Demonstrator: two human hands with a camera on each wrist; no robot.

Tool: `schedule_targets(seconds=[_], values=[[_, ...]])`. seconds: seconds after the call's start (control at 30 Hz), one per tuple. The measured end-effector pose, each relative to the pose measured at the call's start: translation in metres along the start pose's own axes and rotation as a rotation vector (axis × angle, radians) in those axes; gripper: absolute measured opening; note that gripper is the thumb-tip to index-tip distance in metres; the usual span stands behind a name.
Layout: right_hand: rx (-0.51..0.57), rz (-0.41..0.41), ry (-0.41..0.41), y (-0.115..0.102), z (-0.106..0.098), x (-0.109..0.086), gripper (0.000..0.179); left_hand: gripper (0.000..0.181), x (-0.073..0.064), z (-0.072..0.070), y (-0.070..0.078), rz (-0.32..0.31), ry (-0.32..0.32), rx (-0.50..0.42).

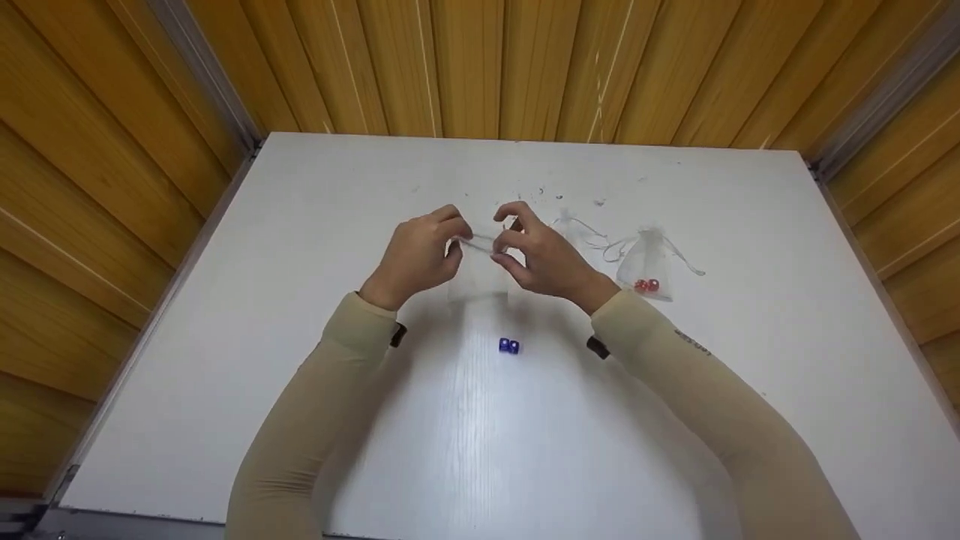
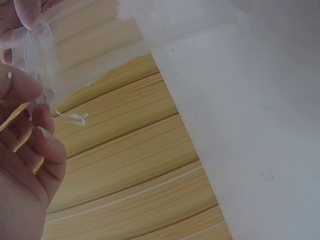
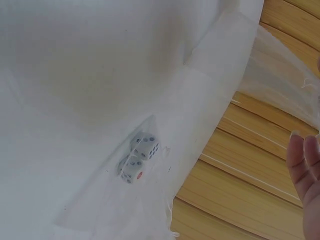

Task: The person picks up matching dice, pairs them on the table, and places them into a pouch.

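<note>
My left hand (image 1: 424, 251) and right hand (image 1: 544, 255) pinch the gathered mouth of a sheer white drawstring pouch (image 1: 478, 281), which hangs between them above the table. In the left wrist view, the left hand (image 2: 32, 155) has its fingertips on the pouch's rim (image 2: 42, 60), and a loop of cord sticks out beside them. The right wrist view catches only some fingers of the right hand (image 3: 307, 170) at its edge. Two blue dice (image 1: 509, 346) lie side by side on the table, nearer the body than the pouch.
Right of the right hand, a sheer pouch (image 1: 637, 259) holds two red dice (image 1: 647, 286). Another pouch (image 1: 568, 225), partly behind that hand, contains two white dice (image 3: 138, 157). Small dark specks dot the white table (image 1: 337, 187) near its back, before a wood-patterned wall (image 1: 465, 67).
</note>
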State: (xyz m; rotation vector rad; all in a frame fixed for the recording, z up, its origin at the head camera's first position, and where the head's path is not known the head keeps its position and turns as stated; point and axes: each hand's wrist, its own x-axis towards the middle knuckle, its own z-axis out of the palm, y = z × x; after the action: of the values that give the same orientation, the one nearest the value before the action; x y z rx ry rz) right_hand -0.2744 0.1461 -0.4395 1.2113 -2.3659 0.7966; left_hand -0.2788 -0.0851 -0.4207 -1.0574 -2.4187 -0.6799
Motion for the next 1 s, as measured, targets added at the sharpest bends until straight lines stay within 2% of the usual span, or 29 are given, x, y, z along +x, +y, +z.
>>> schedule_targets(seconds=[0.17,0.33,0.43,0.57,0.63,0.7,0.9,1.0], values=[[0.012,0.049,-0.021,-0.002,0.003,0.0,0.009,0.028,-0.005,0.001,0.003,-0.011,0.066,-0.085],[0.021,0.056,-0.022,-0.002,0.004,0.001,0.007,0.028,-0.01,0.002,0.013,-0.001,0.116,-0.175],[0.026,0.07,-0.018,0.0,0.004,0.002,0.007,0.023,-0.013,0.005,0.019,0.012,0.115,-0.21],[0.029,0.087,-0.008,0.002,0.002,0.003,0.007,0.015,-0.018,0.014,0.025,0.026,0.078,-0.231],[0.031,0.079,-0.001,0.002,0.002,0.003,0.007,0.012,-0.022,0.018,0.028,0.026,0.039,-0.237],[0.034,0.066,0.007,0.002,0.001,0.004,0.007,0.011,-0.025,0.023,0.03,0.019,-0.026,-0.242],[0.036,0.063,0.018,0.001,0.001,0.005,0.006,0.008,-0.033,0.035,0.036,-0.019,-0.305,-0.25],[0.042,0.069,0.009,0.001,0.002,0.005,0.007,0.007,-0.036,0.04,0.038,-0.047,-0.413,-0.245]])
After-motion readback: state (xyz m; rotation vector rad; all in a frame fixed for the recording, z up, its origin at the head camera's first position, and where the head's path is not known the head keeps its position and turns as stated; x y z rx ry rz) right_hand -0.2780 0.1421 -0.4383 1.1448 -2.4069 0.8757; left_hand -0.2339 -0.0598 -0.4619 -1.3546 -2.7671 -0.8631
